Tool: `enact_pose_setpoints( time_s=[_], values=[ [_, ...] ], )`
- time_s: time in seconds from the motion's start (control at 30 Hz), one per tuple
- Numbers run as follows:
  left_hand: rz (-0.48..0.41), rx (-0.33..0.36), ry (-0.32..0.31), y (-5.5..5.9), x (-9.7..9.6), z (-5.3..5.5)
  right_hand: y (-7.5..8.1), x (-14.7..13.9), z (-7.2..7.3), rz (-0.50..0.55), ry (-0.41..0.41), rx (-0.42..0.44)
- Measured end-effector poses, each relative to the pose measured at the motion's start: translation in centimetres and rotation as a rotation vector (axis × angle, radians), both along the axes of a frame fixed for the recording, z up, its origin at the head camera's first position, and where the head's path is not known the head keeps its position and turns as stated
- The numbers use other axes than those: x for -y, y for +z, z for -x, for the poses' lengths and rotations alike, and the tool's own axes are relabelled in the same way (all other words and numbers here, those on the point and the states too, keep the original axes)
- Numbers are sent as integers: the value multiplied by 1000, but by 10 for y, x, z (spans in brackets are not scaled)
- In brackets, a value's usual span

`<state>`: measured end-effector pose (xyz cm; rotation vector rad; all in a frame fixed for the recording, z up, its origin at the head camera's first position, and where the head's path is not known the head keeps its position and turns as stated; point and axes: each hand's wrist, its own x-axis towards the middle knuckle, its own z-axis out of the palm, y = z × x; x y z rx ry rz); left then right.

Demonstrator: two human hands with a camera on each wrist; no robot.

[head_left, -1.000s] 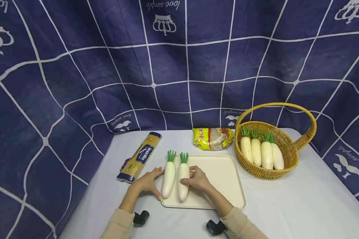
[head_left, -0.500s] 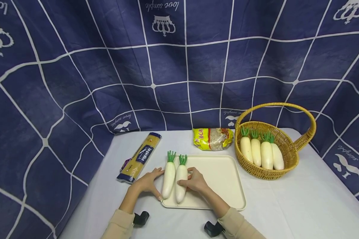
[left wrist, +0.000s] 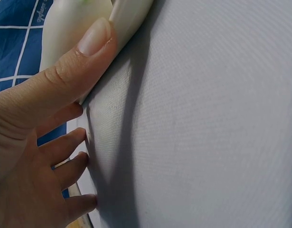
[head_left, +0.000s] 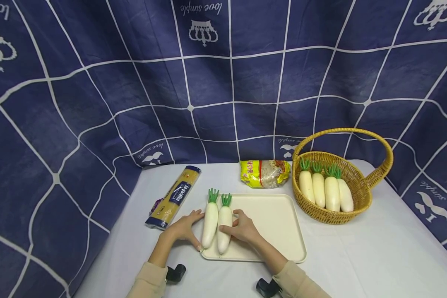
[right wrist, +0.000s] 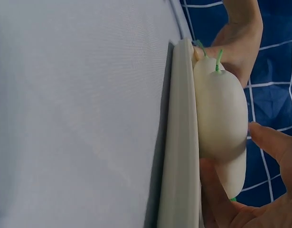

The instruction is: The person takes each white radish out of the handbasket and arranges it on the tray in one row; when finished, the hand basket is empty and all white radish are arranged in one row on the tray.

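Two white radishes with green tops lie side by side on the left part of a cream tray (head_left: 272, 227). My right hand (head_left: 243, 227) holds the right-hand radish (head_left: 224, 231), thumb on its top and fingers at its right side; the right wrist view shows this radish (right wrist: 221, 114) between thumb and fingers. The left-hand radish (head_left: 210, 225) lies along the tray's left edge. My left hand (head_left: 184, 229) is spread beside that edge, its thumb at the front left corner. In the left wrist view the thumb (left wrist: 65, 78) touches the tray rim and the other fingers are slightly bent.
A wicker basket (head_left: 305, 211) with several white radishes stands at the right, its handle arching high. Behind the tray lies a yellow food packet (head_left: 265, 174). A pasta packet (head_left: 175, 196) lies left of the tray. Blue checked cloth (head_left: 231, 82) hangs behind the white table (head_left: 357, 256).
The right hand has shifted the right-hand radish leftward, closing the gap to the other radish. The left hand stays in place.
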<state>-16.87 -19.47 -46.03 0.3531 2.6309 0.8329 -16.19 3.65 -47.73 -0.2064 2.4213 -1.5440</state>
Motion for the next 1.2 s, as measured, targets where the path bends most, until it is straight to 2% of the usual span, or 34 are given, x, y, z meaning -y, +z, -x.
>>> enact_pose_setpoints(
  time_s=[0.2,0.43,0.6,0.73,0.83,1.0,1.2],
  values=[
    [-2,-8,-4,-1,1,1,4,-10,0,17,3,9],
    [6,-13,-15,-1,2,3,11,-33,3,-46,-30,-14],
    [10,0,-10,-3,2,4,22,-58,7,-77,-47,-25],
    [14,1,-9,-3,2,4,34,-79,11,-67,-29,-23],
    [15,2,-9,-3,1,5,44,-96,14,-61,-2,-51],
    [18,1,-13,-3,1,5,57,-123,18,-113,33,-143],
    [16,4,-10,-3,1,4,73,-149,23,-111,53,-187]
  ],
)
